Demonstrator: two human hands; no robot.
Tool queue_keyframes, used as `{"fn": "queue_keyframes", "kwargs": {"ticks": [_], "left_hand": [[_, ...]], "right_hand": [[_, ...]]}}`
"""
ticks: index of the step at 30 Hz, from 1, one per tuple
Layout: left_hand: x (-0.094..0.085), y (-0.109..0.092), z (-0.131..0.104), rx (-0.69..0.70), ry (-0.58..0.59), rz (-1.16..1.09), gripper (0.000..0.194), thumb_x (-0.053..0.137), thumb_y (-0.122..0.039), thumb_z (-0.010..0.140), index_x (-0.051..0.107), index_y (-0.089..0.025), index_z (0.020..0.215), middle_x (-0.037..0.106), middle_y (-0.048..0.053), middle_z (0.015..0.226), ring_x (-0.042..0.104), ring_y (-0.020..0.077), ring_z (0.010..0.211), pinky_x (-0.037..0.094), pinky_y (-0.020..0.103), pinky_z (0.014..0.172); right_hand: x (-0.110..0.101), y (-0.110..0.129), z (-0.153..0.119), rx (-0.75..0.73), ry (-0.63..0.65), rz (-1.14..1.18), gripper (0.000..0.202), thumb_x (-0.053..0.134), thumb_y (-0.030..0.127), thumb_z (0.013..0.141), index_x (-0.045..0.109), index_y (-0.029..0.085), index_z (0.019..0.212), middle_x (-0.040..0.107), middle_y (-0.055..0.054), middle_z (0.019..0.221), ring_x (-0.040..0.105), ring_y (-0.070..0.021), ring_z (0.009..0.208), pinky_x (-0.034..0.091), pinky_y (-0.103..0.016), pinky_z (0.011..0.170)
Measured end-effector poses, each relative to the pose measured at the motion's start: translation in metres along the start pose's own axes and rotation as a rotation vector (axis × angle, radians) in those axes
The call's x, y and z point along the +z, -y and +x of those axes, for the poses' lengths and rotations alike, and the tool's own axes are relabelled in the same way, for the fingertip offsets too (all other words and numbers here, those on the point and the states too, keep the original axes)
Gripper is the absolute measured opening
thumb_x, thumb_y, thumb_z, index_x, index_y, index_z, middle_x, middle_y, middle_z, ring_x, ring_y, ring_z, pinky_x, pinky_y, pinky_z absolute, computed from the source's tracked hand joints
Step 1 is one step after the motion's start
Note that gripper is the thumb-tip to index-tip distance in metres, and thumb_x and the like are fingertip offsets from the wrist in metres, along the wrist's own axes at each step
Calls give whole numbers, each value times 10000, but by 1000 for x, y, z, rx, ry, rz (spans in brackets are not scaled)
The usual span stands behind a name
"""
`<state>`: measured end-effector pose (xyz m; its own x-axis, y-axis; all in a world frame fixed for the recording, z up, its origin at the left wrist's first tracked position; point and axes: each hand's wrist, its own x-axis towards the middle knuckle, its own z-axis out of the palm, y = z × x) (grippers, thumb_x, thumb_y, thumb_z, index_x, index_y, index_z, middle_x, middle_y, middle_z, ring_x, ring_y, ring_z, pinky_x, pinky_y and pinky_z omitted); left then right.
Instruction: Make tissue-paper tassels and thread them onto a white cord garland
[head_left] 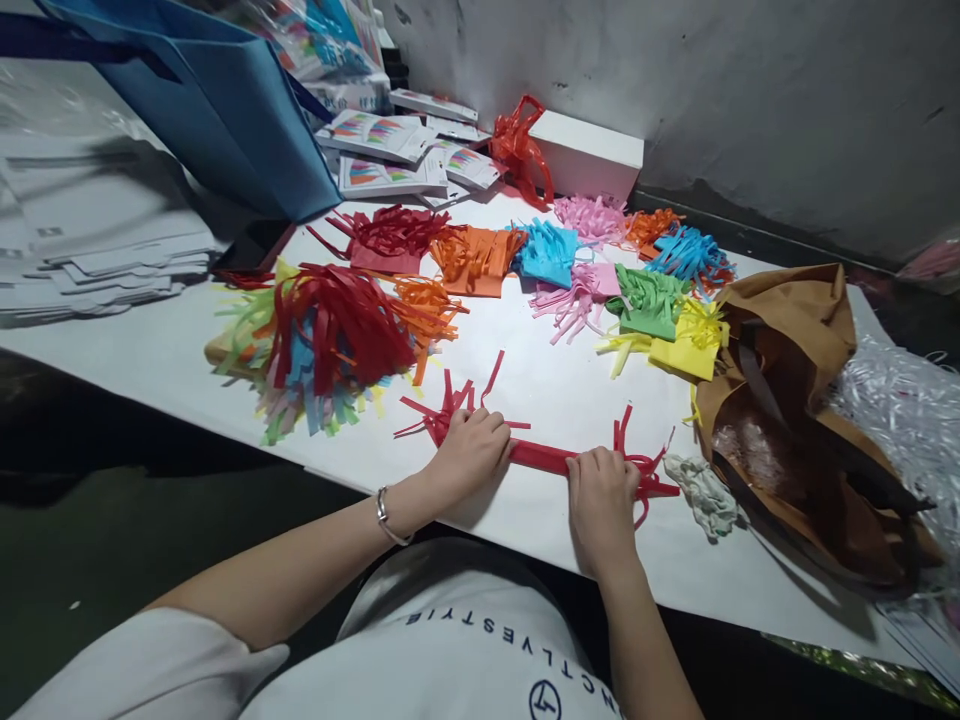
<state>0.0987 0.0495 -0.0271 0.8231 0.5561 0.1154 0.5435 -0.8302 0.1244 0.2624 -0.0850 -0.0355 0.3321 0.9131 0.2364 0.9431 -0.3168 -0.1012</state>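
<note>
Near the table's front edge lies a red tissue paper tassel [541,457], rolled into a narrow band in the middle with cut strips fanning out at both ends. My left hand [474,447] is closed over its left part, fingers curled on top. On its right part sits my right hand [602,500], also closed, with the fingers bent over the roll. Loose red strips stick out beyond each hand. Just right of my right hand is a crumpled pale cloth [705,495]. Left of my left hand rests a pile of mixed fringed paper [337,335], red on top.
Fringed paper bundles in several colours, including an orange one [480,262] and a green one [651,303], lie behind. A brown bag [795,320] stands right, a blue bag [225,110] back left. Flat boxes [382,135], a white box [589,150] and stacked white sheets [97,220] surround them.
</note>
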Motion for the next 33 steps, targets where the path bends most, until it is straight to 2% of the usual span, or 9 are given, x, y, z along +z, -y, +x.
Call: {"fn": "queue_keyframes", "kwargs": {"ticks": [5,8,11,15,18,20,22,27,33], "left_hand": [[3,4,17,-25,50,38,318,460,-249,973,650,-147,738,633,76,793,564,238,749,334,431,792],[8,7,18,-4,46,32,316,465,-243,974,645,-150,731,631,70,787,567,232,736,339,438,793],[9,6,16,-1,22,36,296,473,-260,978,642,-153,759,640,74,812,577,249,781,343,452,814],[3,2,9,-36,-40,8,232,595,-369,923,653,-146,896,659,104,954,574,284,905,340,471,870],[0,-1,4,125,-153,-65,247,664,-383,880,642,-183,1023,638,102,1151,533,291,1063,299,479,956],[1,-2,2,268,-165,-97,82,611,-267,926,652,-203,954,664,60,1086,536,246,1035,289,448,960],[4,-2,1,332,-142,-127,126,567,-183,947,655,-194,857,681,28,936,544,204,927,301,411,914],[8,3,1,242,-84,-278,164,613,-182,915,676,-194,765,673,-8,770,540,178,825,298,383,839],[1,3,-3,90,-25,-223,204,557,-244,948,688,-182,805,690,29,867,555,216,855,300,379,765]], "right_hand": [[-1,4,14,77,-4,-84,174,584,232,927,626,168,771,621,-101,789,525,-280,826,329,-474,841],[-5,5,14,97,-47,-86,83,581,203,921,641,170,874,637,-112,893,527,-290,903,303,-507,916],[-4,8,12,-86,-99,81,77,571,202,932,642,190,958,635,-98,989,525,-268,966,318,-463,954],[4,11,9,-301,-60,221,177,506,113,945,648,205,893,632,-49,859,533,-208,847,373,-368,885],[8,10,6,-281,-71,233,190,491,100,949,644,191,883,627,-50,832,530,-206,829,377,-368,874],[7,9,4,-264,-74,244,146,504,141,960,640,184,926,628,-56,861,531,-206,836,378,-370,864],[6,10,2,-264,-62,248,110,525,185,965,634,189,977,630,-57,901,530,-207,848,373,-372,856],[3,5,-2,-266,-19,226,154,494,135,969,621,213,930,625,-33,890,517,-198,852,344,-376,886],[-4,-10,-7,-142,12,141,115,491,173,981,581,195,912,609,-53,951,511,-222,924,305,-419,934]]}}
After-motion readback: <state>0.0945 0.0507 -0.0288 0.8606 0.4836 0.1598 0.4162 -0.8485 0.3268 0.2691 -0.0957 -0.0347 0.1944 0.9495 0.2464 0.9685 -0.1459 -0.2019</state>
